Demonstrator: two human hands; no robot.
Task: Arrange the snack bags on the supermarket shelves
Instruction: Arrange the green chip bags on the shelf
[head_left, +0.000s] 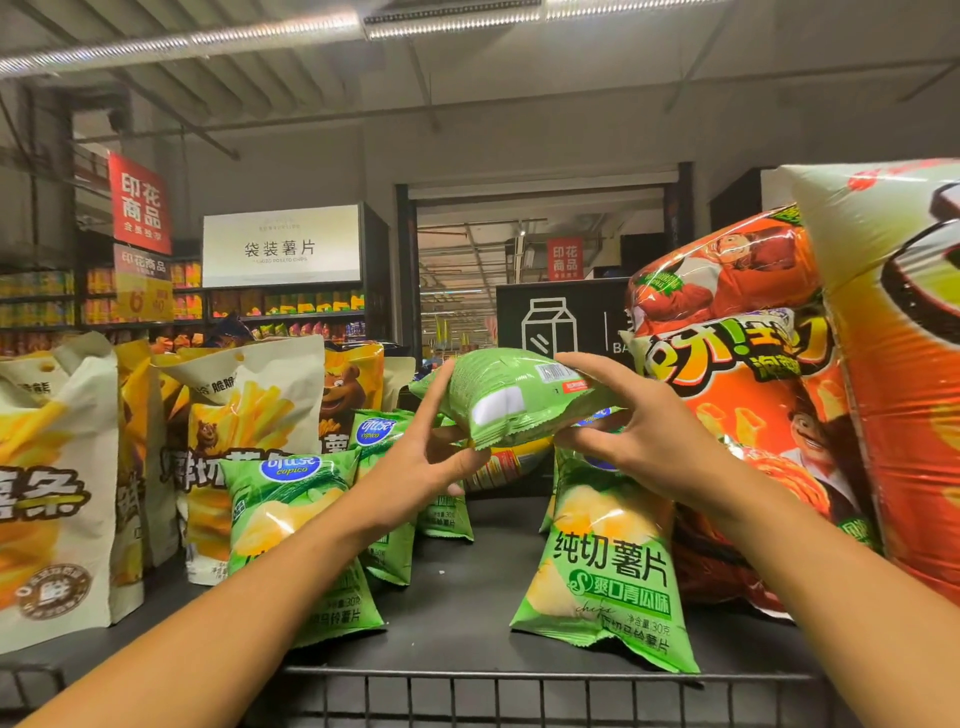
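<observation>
Both hands raised: left (426, 457), right (631, 431), fingers curled, gripping.

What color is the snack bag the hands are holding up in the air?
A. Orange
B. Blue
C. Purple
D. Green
D. The bag gripped between the left hand and the right hand above the shelf is light green, matching the green chip bags standing below it.

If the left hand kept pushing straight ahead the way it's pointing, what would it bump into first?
Nothing new, really: the left hand already holds the green chip bag in front of it. Past that, probably the yellow-and-red bag lying behind on the shelf, though depth is hard to judge.
</observation>
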